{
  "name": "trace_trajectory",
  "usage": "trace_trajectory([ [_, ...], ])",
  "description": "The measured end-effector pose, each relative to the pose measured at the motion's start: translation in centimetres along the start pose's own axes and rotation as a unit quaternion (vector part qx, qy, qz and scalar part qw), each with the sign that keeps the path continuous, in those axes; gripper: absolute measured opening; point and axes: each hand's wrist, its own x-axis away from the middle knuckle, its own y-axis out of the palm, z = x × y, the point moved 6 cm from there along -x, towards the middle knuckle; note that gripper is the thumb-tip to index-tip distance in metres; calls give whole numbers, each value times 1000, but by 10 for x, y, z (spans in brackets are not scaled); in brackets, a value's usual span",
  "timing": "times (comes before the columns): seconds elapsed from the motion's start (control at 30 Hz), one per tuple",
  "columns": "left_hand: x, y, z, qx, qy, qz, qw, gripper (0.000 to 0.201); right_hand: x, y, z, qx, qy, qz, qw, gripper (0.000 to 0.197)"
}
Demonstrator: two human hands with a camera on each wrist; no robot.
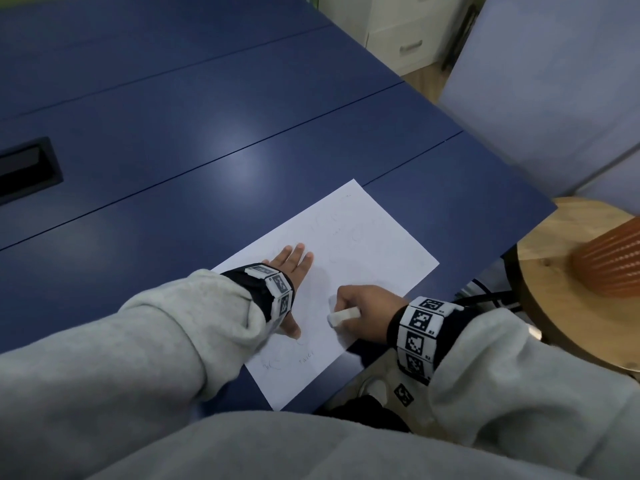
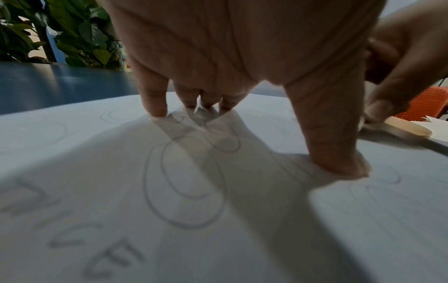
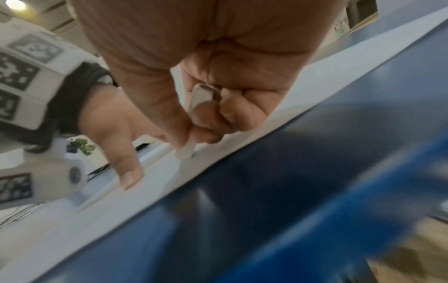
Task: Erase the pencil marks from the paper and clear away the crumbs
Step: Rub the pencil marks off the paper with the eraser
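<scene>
A white sheet of paper with faint pencil ovals and letters lies on the blue table near its front edge. My left hand lies flat on the sheet, its fingertips and thumb pressing it down. My right hand grips a white eraser and holds its end against the paper by the sheet's near edge. No crumbs are clear enough to make out.
A round wooden stool with an orange ribbed object stands to the right of the table. A black recessed slot sits in the tabletop at far left. White drawers stand beyond the table.
</scene>
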Motion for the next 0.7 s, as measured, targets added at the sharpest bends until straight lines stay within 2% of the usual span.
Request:
trace_trajectory([
  [0.07, 0, -1, 1, -4, -2, -1, 1000, 140, -4, -6, 1, 8, 3, 9, 1000, 12],
  [0.2, 1, 0, 1, -6, -3, 3, 1000, 140, -16, -34, 4, -12, 20, 84, 996, 8],
  [0.27, -1, 1, 0, -10, -4, 4, 1000, 141, -16, -29, -4, 5, 15, 72, 997, 5],
  [0.4, -4, 3, -1, -15, -8, 3, 1000, 142, -8, 0, -20, 45, -17, -15, 999, 10],
  [0.47, -4, 3, -1, -13, -6, 4, 1000, 142, -11, -8, -15, 42, -8, -6, 999, 9],
  [0.6, -1, 3, 0, -12, -3, 17, 1000, 139, -20, -32, -2, -1, 21, 75, 997, 13],
  [0.63, -1, 3, 0, -9, -1, 20, 1000, 138, -20, -29, -3, -2, 19, 75, 997, 14],
  [0.7, -2, 4, -1, -5, 3, 21, 1000, 140, -16, -11, -9, 18, 3, 32, 999, 14],
])
